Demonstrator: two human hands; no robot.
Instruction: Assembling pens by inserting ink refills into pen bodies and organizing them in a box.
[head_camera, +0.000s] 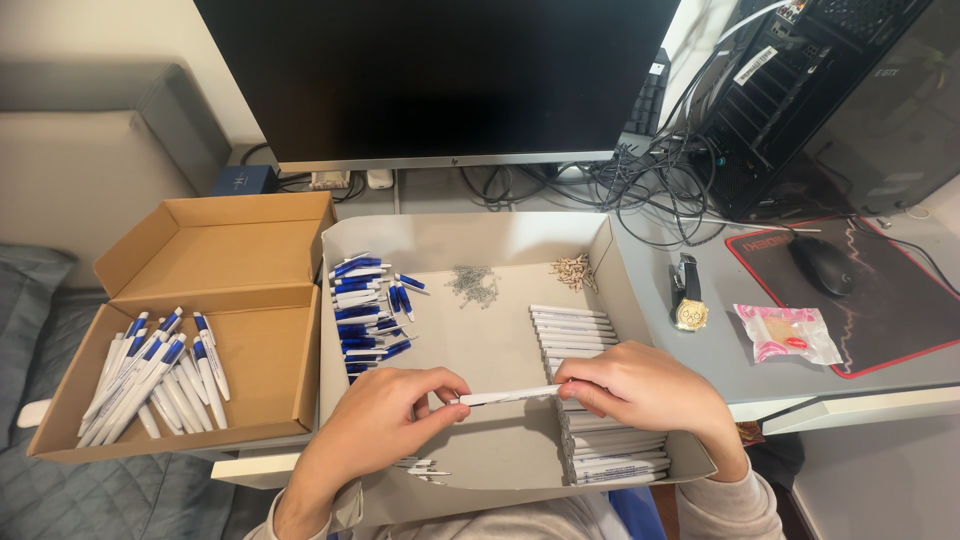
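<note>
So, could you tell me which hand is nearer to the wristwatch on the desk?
Right. The right hand lies just below-left of the wristwatch; the left hand is farther left across the tray.

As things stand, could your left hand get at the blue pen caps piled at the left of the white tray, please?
Probably yes. The left hand lies just below the blue pen caps inside the same white tray, with bare tray floor between them. It would first have to let go of the white pen barrel, which both hands pinch.

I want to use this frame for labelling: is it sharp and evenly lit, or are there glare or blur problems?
Head view: evenly lit and mostly sharp; the left hand, right hand and white pen barrel are crisp; soft shadows under the hands; the monitor is dark without glare; edges bend slightly.
</note>
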